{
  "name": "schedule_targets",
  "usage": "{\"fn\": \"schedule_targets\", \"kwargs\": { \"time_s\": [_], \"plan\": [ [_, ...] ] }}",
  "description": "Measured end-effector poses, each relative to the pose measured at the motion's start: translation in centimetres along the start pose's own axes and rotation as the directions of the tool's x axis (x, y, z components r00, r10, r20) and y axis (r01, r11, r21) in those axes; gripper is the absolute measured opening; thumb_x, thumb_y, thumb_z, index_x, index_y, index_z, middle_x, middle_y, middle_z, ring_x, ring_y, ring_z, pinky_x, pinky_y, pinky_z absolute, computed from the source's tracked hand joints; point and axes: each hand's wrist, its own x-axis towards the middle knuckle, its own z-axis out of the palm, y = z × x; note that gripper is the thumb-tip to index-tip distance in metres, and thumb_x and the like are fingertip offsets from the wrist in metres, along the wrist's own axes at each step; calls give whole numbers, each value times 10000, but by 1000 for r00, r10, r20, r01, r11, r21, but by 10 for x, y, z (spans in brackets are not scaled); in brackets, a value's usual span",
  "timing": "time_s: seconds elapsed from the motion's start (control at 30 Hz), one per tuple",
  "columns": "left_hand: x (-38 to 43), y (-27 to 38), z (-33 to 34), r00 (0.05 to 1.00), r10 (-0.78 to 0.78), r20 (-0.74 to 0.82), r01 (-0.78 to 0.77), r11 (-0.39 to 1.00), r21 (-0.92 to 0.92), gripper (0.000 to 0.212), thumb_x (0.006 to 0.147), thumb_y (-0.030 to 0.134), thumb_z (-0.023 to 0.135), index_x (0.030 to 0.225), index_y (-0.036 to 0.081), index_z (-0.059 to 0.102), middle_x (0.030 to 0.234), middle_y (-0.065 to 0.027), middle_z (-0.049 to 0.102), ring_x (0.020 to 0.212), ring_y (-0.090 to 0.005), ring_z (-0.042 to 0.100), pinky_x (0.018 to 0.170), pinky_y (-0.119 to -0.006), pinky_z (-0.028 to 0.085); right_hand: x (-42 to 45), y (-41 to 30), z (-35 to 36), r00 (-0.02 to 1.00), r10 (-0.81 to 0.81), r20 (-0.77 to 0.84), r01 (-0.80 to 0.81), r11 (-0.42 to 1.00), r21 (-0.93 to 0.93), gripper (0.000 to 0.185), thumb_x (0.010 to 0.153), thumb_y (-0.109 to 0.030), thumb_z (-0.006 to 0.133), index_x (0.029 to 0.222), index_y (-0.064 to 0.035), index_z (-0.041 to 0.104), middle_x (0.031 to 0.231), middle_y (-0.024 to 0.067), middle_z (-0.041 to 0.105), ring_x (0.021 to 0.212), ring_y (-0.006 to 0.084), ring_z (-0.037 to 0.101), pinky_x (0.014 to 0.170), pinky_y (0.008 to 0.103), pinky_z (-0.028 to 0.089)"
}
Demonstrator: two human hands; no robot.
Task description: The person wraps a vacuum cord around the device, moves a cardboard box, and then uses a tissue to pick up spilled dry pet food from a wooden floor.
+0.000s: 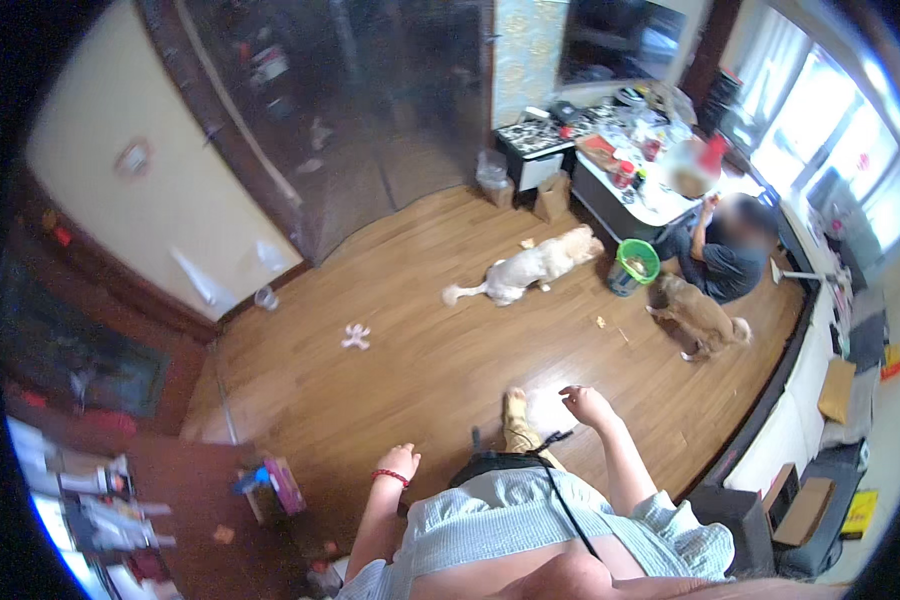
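My left hand, with a red beaded bracelet at the wrist, hangs at my left side over the wooden floor. It appears to hold nothing, its fingers loosely bent. In front of my right side, my right hand is held in the air with curled fingers and no object visible in it. A black cord runs down my light striped top, ending in a knot below that hand. One bare foot shows on the floor ahead.
Ahead are a white dog, a brown dog and a green-rimmed bin. A person sits low beside a cluttered white table. A pale toy-like object lies on the floor. A light sofa lines the right.
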Motion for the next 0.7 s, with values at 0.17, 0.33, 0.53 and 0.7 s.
{"fn": "schedule_targets", "kwargs": {
  "time_s": [0.17,0.33,0.53,0.7],
  "plan": [
    [84,24,-50,981,75,-176,-87,994,-64,357,792,296,474,1052,54,509,974,-174,560,910,-312,533,780,-408,431,69,39,-12,989,92,112,-88,995,-41,225,768,-221,490,949,-141,597,889,129,598,814,299,564,729,381,453],
    [131,37,-97,995,-25,-96,3,975,-221,349,788,301,484,1059,84,521,950,-144,581,881,-296,550,765,-391,437,203,-6,-74,1000,-5,31,10,986,-166,230,754,-217,480,924,-98,578,824,149,594,792,295,566,683,396,456],
    [186,-5,-161,973,-102,-205,18,927,-375,256,766,260,497,942,104,598,820,-130,603,777,-303,573,707,-389,448,342,-82,-121,925,-342,-165,285,913,-294,226,724,-137,475,926,-95,567,837,112,583,813,248,564,703,352,448],
    [263,-19,-245,969,-48,-242,29,996,-84,261,763,316,475,825,112,625,744,-147,590,704,-329,572,617,-412,457,402,-82,-110,985,-171,26,171,936,-307,183,753,-159,459,872,-82,573,832,105,582,766,264,579,650,358,466]
  ]
}}
